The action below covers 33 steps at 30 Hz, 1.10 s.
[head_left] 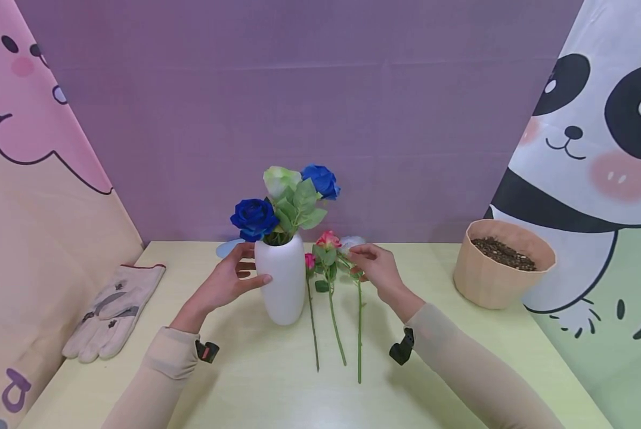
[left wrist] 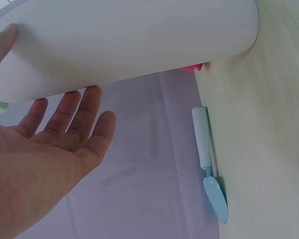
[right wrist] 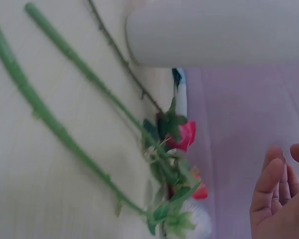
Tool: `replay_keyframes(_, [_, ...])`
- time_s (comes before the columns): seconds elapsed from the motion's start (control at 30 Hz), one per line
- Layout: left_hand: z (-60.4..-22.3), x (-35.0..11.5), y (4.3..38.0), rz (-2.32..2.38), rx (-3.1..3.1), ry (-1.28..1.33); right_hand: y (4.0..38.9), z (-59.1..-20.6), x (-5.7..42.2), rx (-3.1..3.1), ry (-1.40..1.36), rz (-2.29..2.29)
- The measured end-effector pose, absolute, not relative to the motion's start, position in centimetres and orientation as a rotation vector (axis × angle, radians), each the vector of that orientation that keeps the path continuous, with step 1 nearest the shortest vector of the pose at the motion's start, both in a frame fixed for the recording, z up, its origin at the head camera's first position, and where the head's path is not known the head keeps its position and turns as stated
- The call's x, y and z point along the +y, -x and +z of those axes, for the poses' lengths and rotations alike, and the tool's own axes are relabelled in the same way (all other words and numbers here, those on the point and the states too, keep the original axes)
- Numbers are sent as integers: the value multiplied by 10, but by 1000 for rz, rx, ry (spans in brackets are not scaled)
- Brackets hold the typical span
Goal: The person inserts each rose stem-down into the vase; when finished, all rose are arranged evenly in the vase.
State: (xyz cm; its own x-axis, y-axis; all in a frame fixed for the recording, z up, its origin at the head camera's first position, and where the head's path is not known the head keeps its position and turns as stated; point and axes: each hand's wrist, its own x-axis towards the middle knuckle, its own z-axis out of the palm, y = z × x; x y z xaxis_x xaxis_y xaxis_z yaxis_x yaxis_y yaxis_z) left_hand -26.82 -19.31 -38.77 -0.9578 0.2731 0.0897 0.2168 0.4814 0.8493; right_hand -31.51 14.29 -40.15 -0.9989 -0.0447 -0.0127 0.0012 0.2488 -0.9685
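A white vase (head_left: 280, 283) stands upright with two blue roses (head_left: 254, 220) and a pale green-white flower (head_left: 281, 180) in it. Beside it my left hand (head_left: 234, 280) has its thumb across the front; in the left wrist view its fairly straight fingers (left wrist: 91, 99) come right up to the vase wall. Three cut flowers lie right of the vase: a small pink one (head_left: 310, 261), a pink-red rose (head_left: 328, 239) and a white flower (head_left: 351, 242). Over the white flower's leaves is my right hand (head_left: 376, 268), fingers loosely bent and, in its wrist view, nothing between them.
A light blue trowel (left wrist: 203, 144) lies behind the vase near the purple backdrop. Grey-white work gloves (head_left: 113, 313) rest at the table's left edge. At the right, a tan pot (head_left: 486, 280) holds dark soil (head_left: 502, 253).
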Motion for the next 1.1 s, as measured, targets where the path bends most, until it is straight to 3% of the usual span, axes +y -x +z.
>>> replay_keyframes(1.1, [-386, -193, 268, 1501, 2654, -440, 334, -474, 181, 2554, -78, -1485])
